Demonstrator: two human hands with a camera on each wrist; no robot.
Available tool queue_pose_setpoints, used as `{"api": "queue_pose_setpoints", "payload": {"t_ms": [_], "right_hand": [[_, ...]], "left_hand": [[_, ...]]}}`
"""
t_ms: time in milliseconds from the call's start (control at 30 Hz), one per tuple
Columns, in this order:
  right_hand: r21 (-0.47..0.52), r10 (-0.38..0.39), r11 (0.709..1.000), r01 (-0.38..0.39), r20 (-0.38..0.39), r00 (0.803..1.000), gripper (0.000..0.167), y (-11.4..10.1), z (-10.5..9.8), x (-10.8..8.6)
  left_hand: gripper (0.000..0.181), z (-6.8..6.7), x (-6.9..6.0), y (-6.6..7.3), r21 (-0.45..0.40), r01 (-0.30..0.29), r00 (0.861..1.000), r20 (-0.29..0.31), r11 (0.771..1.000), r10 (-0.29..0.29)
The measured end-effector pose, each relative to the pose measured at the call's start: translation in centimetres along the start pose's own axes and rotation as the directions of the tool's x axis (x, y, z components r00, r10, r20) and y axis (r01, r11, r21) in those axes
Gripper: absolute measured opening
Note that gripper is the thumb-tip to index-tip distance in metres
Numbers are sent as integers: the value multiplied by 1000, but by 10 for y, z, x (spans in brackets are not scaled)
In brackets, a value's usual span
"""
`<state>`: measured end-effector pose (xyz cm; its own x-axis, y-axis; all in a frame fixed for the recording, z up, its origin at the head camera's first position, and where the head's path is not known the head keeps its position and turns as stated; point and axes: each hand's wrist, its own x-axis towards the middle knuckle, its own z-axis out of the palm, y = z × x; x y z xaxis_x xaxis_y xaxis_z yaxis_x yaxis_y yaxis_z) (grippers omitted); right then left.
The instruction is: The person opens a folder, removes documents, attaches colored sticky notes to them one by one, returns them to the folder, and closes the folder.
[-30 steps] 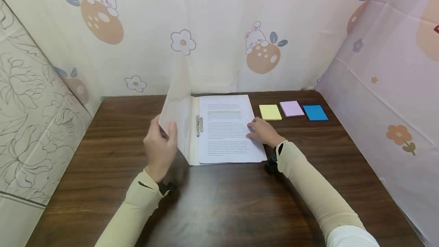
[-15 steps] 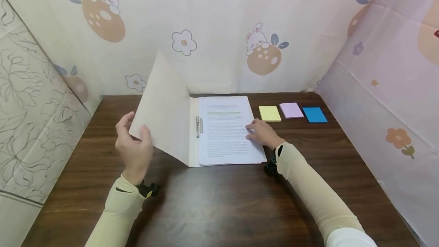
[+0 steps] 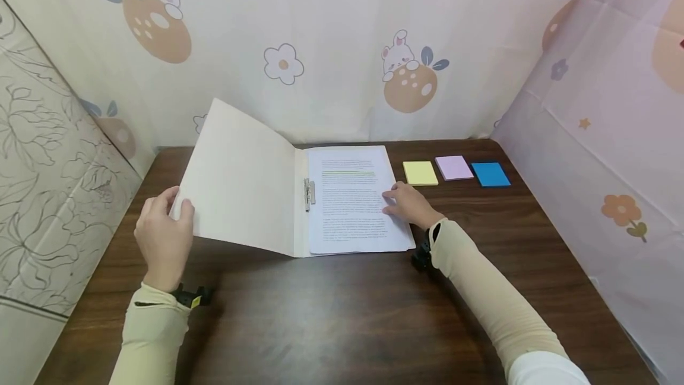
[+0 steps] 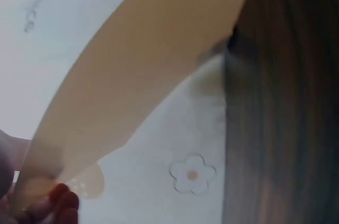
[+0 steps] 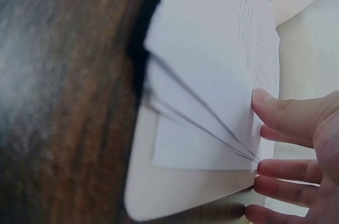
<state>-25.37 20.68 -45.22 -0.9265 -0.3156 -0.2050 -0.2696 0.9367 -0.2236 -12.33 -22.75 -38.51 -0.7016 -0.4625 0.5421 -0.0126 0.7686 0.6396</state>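
Observation:
A cream file folder (image 3: pixel 243 189) lies on the brown table with its cover raised and tilted to the left. In the head view my left hand (image 3: pixel 164 239) pinches the cover's lower left corner, thumb on the inner side. The left wrist view shows its fingertips (image 4: pixel 64 203) at the folder's edge. A stack of printed paper sheets (image 3: pixel 350 212) with a green highlighted line lies in the folder beside a metal clip (image 3: pixel 308 195). My right hand (image 3: pixel 412 205) rests at the sheets' right edge with fairly straight fingers; in the right wrist view the thumb (image 5: pixel 278 107) touches the top page.
Yellow (image 3: pixel 420 173), lilac (image 3: pixel 454 168) and blue (image 3: pixel 490 174) sticky note pads lie in a row at the back right of the table (image 3: pixel 320 319). Patterned curtains (image 3: pixel 331 46) close in the back and both sides.
My left hand has swung the folder's cover to the left and lowered it, from nearly upright to widely opened. The right hand has stayed at the sheets' right edge.

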Motion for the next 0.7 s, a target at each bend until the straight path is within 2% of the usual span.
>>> {"api": "queue_pose_setpoints", "payload": {"t_ms": [100, 167, 200, 233, 300, 433, 500, 533, 567, 700], "right_hand": [[2, -4, 1000, 4, -2, 1000, 50, 0, 0, -1], [9, -8, 1000, 8, -7, 1000, 50, 0, 0, -1], [13, -10, 1000, 10, -10, 1000, 50, 0, 0, -1], [17, -12, 1000, 12, -13, 1000, 50, -1, 0, -2], [24, -14, 1000, 15, -22, 1000, 50, -1, -1, -2], [24, -11, 1000, 11, -25, 1000, 50, -1, -2, -2], [32, -4, 999, 5, -22, 1000, 50, -2, -2, -2], [36, 1, 999, 0, -19, 1000, 50, -2, -2, -2], [40, 4, 999, -3, -16, 1000, 50, -2, -2, -3], [56, 12, 998, -12, -1, 1000, 51, -4, -2, -4]], "left_hand": [[35, -2, 5, -12, 96, 37, 991, 126, 995, -49], [39, -1, 9, -21, 163, 73, 969, 224, 984, -109], [41, 0, 12, -27, 198, 87, 951, 277, 976, -140], [43, 1, 16, -32, 234, 97, 927, 333, 967, -174], [48, 3, 23, -43, 297, 96, 868, 442, 950, -226], [51, 11, 35, -58, 372, 31, 747, 608, 928, -269], [48, 15, 39, -63, 381, -19, 709, 657, 924, -256], [45, 17, 40, -66, 382, -39, 697, 673, 923, -249], [44, 20, 41, -69, 375, -58, 690, 685, 925, -235], [40, 29, 41, -75, 319, -108, 686, 709, 942, -161]]}}
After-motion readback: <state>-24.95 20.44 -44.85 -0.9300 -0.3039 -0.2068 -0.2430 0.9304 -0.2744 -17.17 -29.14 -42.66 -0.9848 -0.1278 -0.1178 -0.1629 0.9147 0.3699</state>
